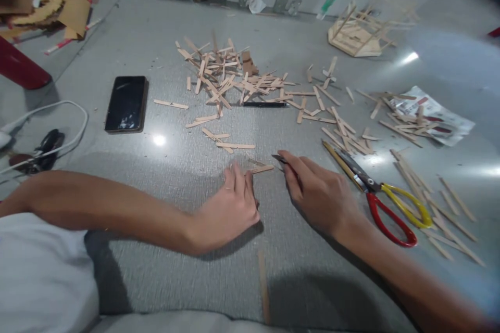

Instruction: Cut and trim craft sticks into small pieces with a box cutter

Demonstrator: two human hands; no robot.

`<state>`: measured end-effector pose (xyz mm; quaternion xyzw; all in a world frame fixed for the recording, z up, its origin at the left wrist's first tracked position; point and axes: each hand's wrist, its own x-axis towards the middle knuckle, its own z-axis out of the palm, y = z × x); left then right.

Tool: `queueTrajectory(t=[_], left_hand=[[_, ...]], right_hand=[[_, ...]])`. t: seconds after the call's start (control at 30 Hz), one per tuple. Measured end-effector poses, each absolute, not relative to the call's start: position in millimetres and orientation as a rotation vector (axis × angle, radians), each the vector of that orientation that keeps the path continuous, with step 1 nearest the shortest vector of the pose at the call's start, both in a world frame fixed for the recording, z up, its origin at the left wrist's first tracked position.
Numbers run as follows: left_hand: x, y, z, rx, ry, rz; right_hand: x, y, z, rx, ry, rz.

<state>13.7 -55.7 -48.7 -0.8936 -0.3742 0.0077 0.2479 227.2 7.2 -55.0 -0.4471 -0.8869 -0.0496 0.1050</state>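
My left hand (pixel 234 208) rests on the grey table, its fingers closed over a short wooden stick piece (pixel 262 169) that pokes out to the right of the fingertips. Facing it, my right hand (pixel 318 190) pinches a small dark pointed tool (pixel 278 158); most of it is hidden in the fingers, so its exact kind is unclear. The tool's tip is apart from the stick, just to its right. A few loose stick pieces (pixel 235 146) lie beyond my left hand. Scissors (pixel 375 187) with red and yellow handles lie to the right of my right hand.
A spread pile of cut sticks (pixel 222 78) fills the middle, with a black pen (pixel 265 104) before it. A phone (pixel 125 104) and white cable (pixel 84 114) lie left. Longer sticks (pixel 437 203) and a printed packet (pixel 449 119) lie right; a wooden frame (pixel 353 39) stands behind.
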Motion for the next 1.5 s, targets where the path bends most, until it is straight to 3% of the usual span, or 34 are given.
queueTrajectory(t=[0.3,0.5,0.67,0.9,1.2,1.5], left_hand=[[13,-51,-37,-2.866,-0.833,-0.342],[12,-55,-41,-2.502,-1.116,-0.096],[10,-53,-38,-2.812,-0.935,-0.27],[2,-13,-39,-2.856,-1.382,-0.077],[-3,9,-51,-3.141,-1.433,-0.124],[-2,13,-58,-3.224,-1.409,-0.177]], right_hand=[[230,8,-61,-1.4,-2.613,-0.266],[232,8,-60,-1.425,-2.628,-0.208],[232,9,-59,-1.403,-2.63,-0.217],[239,12,-61,-1.248,-2.665,-0.237],[237,5,-44,-0.931,-2.933,-0.329],[233,1,-39,-0.926,-3.056,-0.395]])
